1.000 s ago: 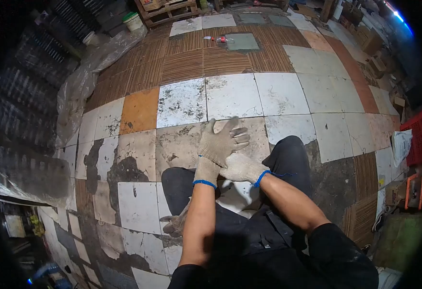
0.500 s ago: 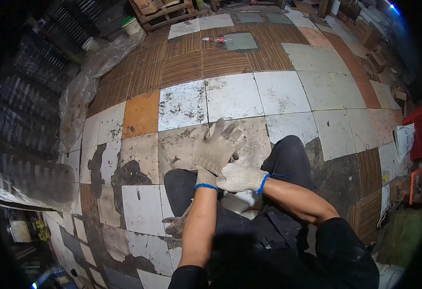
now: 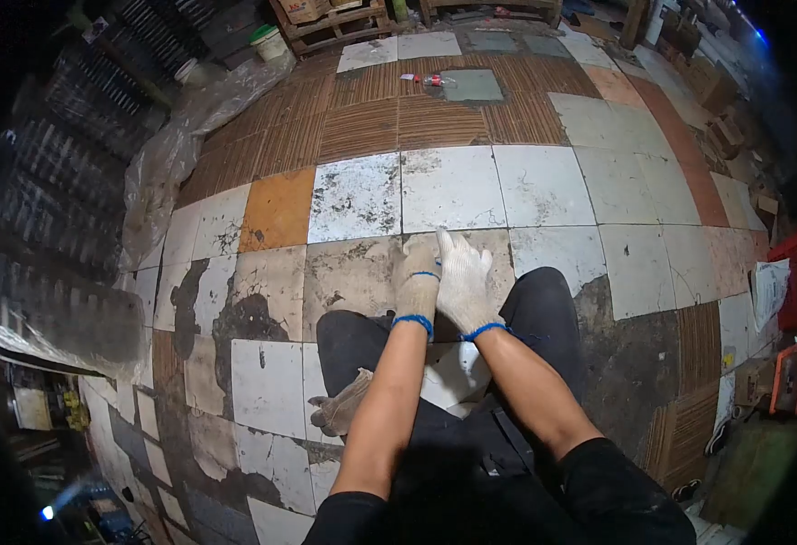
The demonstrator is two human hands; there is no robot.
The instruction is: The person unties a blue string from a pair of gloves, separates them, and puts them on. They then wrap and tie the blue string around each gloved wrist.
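Both hands wear pale knitted gloves with blue cuffs, side by side above the tiled floor between the bent knees. My left hand (image 3: 418, 272) is partly covered by my right; its fingers are hidden, and a second blue band shows across the back of it. My right hand (image 3: 464, 274) lies against it, back up, its fingers bunched and pointing forward; whether they grip the left glove I cannot make out. Another dirty glove (image 3: 344, 404) lies by the left leg, partly behind the left forearm.
A plastic bottle (image 3: 437, 81) lies ahead on the patchwork tiles. Clear plastic sheeting (image 3: 158, 163) and dark stacked racks stand left. A wooden pallet (image 3: 339, 34) holds boxes at the back. On the right are a red crate (image 3: 794, 282) and cartons (image 3: 709, 84).
My right hand has moved forward from the left wrist to beside the left hand. The left hand's spread fingers are now out of sight. The camera view has shifted slightly.
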